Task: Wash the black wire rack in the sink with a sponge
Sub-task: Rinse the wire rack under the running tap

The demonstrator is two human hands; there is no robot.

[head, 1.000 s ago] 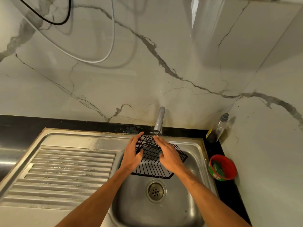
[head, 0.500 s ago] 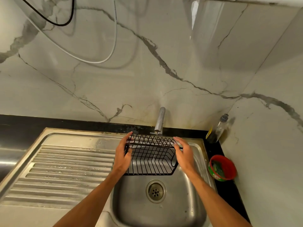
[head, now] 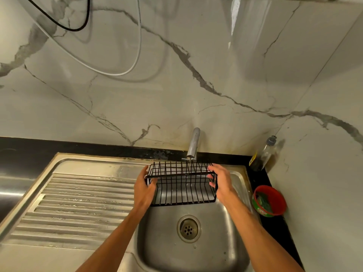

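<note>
A clear bottle [head: 264, 154] with a grey cap stands in the back corner of the black table [head: 23, 152]. A red tub [head: 280, 198] sits near it. A white cable [head: 117, 74] and a black cable [head: 73, 30] hang against the marble wall [head: 196, 107].

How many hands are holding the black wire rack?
2. The left hand grips the left end of the black wire rack, and the right hand grips its right end, above the sink. No other hand shows.

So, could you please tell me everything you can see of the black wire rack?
The black wire rack is an open basket of thin dark metal rods with a thicker rim. It is held above the sink basin, below the tap, with the left hand gripping one end and the right hand the other.
</note>
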